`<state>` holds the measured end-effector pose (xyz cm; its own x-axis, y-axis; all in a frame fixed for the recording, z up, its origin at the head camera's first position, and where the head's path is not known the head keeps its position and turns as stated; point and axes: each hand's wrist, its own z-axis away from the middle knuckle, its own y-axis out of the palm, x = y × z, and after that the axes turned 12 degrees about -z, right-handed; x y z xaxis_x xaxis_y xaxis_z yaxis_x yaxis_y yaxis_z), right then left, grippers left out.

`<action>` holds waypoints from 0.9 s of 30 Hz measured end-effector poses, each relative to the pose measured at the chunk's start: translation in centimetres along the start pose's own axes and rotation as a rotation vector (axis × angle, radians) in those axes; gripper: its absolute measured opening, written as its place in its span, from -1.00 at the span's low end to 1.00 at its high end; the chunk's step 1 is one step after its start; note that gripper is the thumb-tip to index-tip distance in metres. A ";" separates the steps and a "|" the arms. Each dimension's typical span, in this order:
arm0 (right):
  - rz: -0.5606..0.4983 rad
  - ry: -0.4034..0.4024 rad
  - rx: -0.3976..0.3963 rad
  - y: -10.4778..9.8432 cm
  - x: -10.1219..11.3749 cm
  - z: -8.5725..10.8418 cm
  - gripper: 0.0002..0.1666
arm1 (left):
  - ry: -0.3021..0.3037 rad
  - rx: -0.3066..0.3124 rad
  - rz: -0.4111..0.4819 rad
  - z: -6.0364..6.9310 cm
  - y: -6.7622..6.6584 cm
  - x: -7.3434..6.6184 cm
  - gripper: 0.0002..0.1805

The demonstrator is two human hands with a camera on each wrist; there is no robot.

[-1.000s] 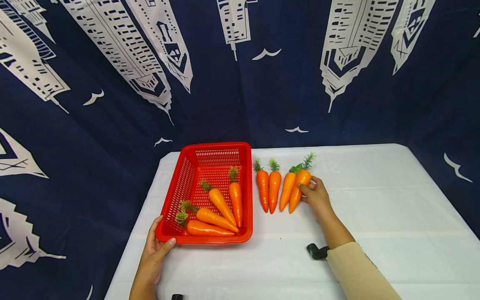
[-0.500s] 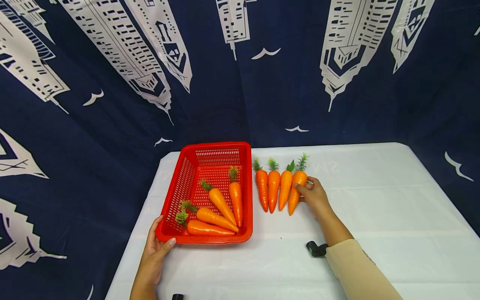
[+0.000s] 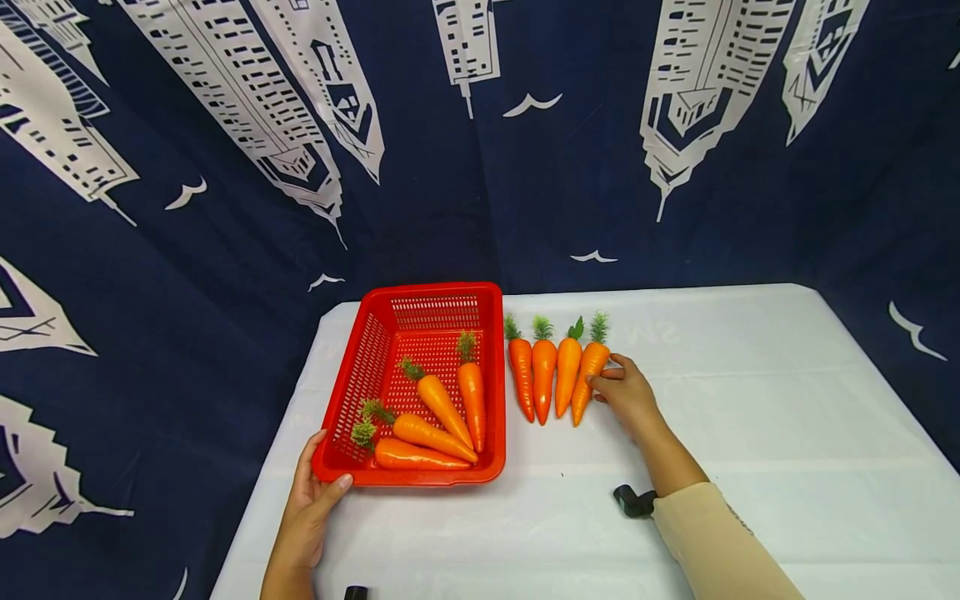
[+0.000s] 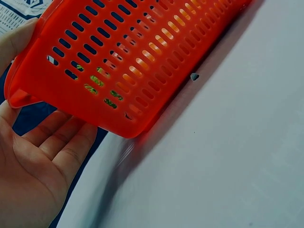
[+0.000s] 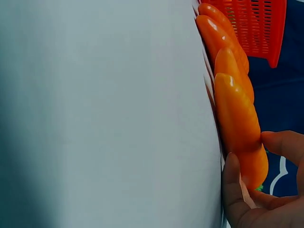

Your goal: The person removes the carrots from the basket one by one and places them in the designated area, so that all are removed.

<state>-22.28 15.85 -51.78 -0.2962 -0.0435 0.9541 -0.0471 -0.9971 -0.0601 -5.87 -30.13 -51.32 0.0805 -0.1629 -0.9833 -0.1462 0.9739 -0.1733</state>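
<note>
In the head view my left hand [image 3: 306, 508] holds a red plastic basket [image 3: 412, 479] by its near left corner, thumb over the rim. The left wrist view shows its fingers beneath that rim. Several orange carrots with green tops, one being this carrot [image 3: 442, 404], lie inside. To the basket's right stands a close row of several more carrots, tips toward me. My right hand [image 3: 628, 395] is at the row's right end. Thumb and fingers pinch the wide part of the rightmost carrot [image 3: 588, 375], as the right wrist view shows on the carrot [image 5: 237, 114].
A white cloth covers the table [image 3: 750, 417]. Behind it hangs a dark blue curtain [image 3: 525, 192] printed with white buildings and birds. A black device [image 3: 634, 502] sits at my right wrist, and another black device [image 3: 356, 592] shows at the bottom edge.
My right hand has moved the rightmost carrot to the left, and it now lies closer against its neighbour. The row has straightened and tightened. My left hand stays on the basket.
</note>
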 end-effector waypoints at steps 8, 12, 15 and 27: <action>0.000 -0.006 -0.004 0.0 -0.1 0.0 -0.06 | 0.007 0.002 0.000 0.0 0.0 0.1 -0.10; -0.013 -0.014 -0.004 -0.1 -0.1 0.1 -0.06 | 0.009 0.000 0.004 0.0 0.0 0.1 -0.11; -0.024 -0.013 -0.008 -0.2 0.0 0.4 -0.06 | 0.007 0.001 0.006 -0.1 0.0 0.1 -0.11; -0.040 -0.034 -0.017 -0.8 0.6 1.3 -0.12 | 0.004 -0.004 0.005 0.0 0.1 0.0 -0.11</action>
<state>-21.14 16.49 -50.81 -0.2612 -0.0060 0.9653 -0.0743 -0.9969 -0.0263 -5.88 -30.07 -51.34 0.0761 -0.1587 -0.9844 -0.1507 0.9741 -0.1687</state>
